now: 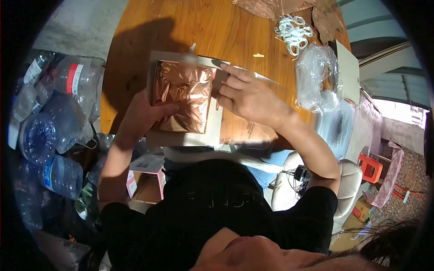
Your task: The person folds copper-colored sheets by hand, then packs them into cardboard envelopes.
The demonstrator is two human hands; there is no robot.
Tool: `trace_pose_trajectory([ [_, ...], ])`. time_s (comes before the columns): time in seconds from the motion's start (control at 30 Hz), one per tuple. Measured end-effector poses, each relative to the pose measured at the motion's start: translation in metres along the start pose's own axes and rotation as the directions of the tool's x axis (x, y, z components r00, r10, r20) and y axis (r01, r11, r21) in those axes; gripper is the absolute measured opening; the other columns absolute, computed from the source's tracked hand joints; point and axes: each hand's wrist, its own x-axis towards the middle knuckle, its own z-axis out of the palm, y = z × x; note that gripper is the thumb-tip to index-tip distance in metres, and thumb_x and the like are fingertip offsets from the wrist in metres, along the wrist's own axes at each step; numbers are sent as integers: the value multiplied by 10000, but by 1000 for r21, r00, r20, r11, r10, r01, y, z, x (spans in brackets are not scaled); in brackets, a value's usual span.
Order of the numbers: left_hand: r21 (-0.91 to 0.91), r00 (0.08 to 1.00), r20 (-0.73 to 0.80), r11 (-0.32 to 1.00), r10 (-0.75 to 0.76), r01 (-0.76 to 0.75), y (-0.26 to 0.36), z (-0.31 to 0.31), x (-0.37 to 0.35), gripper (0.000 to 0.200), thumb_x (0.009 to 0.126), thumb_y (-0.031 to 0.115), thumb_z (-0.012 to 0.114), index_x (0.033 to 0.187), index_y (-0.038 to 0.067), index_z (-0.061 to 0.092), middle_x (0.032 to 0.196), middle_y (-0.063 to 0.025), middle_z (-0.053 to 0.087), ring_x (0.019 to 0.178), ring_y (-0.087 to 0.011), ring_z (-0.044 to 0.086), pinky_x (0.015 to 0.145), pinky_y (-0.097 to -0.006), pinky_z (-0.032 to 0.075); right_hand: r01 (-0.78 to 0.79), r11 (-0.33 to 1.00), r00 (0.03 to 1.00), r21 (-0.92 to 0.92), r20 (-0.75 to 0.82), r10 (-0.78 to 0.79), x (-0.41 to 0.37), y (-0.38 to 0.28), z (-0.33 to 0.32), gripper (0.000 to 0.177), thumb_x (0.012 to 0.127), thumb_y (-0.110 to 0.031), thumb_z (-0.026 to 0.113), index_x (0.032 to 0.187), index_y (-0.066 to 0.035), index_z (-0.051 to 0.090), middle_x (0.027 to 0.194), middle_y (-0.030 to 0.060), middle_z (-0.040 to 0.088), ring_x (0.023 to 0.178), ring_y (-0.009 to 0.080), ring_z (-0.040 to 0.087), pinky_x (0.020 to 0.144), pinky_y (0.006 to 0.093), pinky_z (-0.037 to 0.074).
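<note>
1. Copper foil sheet: crinkled and shiny, laid flat on a pale card at the near edge of the wooden table, between the two hands.
2. Left hand: closed on the lower left edge of the copper foil sheet. The thumb is pressed on top of the foil and the fingers are tucked under the card.
3. Right hand: fingers bent and clamped on the right edge of the pale card, just beside the foil.
4. A thin pale strip is seen running past the right fingers. It is blurred, so what it is cannot be told.
5. The card is held partly over the table edge, above the person's black shirt.
6. Far side of the table: more copper foil pieces, with a pile of white loops just beside them.
7. Clear plastic bags are heaped on the right side of the table, well apart from the foil sheet.
8. Plastic water bottles are stacked on the left, off the table.
9. A cardboard box is seen under the left arm; a white chair and a red stool are seen to the right.
</note>
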Motion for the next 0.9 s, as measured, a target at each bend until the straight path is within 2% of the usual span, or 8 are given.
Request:
trace_pose_trajectory([
  [0.1,-7,999,27,999,44,-44,1,-2,2,270,788,16,756,1031,11,640,792,-2,643,681,-72,573,610,-242,469,43,994,999,-99,19,-41,6,8,1,77,734,-85,675,789,-43,708,813,26,613,930,177,607,1143,411,399],
  [0.33,138,994,67,988,-86,76,4,-16,5,315,795,41,757,1083,1,636,853,-20,661,738,-86,588,655,-262,488,47,999,996,-23,72,-45,10,11,-2,109,722,-72,664,818,-52,712,819,19,615,905,170,609,1140,412,406],
  [0.43,112,994,107,994,-15,3,8,-16,10,344,790,56,762,1105,-3,636,915,-31,677,815,-95,611,726,-271,505,73,996,992,-43,103,-68,12,12,-4,133,731,-94,658,843,-49,712,827,19,615,896,180,609,1136,412,409],
  [0.5,117,988,149,993,-37,20,15,-16,12,360,784,64,766,1115,0,639,957,-35,688,875,-103,627,786,-276,512,89,996,992,31,84,-91,12,12,-2,161,742,-120,652,876,-53,713,853,17,618,920,188,601,1079,382,446],
  [0.63,134,976,209,990,-60,32,9,-23,23,367,788,69,772,1124,1,639,988,-39,692,893,-108,635,804,-278,516,39,998,987,45,153,-46,4,20,-4,195,749,-140,649,913,-59,717,878,18,621,928,196,589,972,349,482],
  [0.73,55,963,268,998,-27,13,18,-19,26,360,792,67,770,1121,0,639,983,-37,691,895,-113,634,812,-282,511,38,999,983,16,178,-40,5,25,-6,212,755,-135,646,941,-65,719,905,19,622,920,193,580,893,328,486],
  [0.83,122,933,350,991,-86,45,27,-14,27,367,789,55,769,1127,-1,637,988,-32,687,903,-112,630,825,-279,505,69,997,983,19,171,-71,10,21,-12,228,754,-134,646,957,-59,714,921,19,620,891,198,575,837,324,505],
  [0.9,75,920,366,990,-142,123,29,-11,27,395,780,62,766,1144,-4,628,1014,-35,679,933,-114,621,848,-285,497,-2,998,976,67,217,-13,8,21,-15,225,773,-125,638,979,-65,707,942,23,620,901,208,590,802,319,525],
])
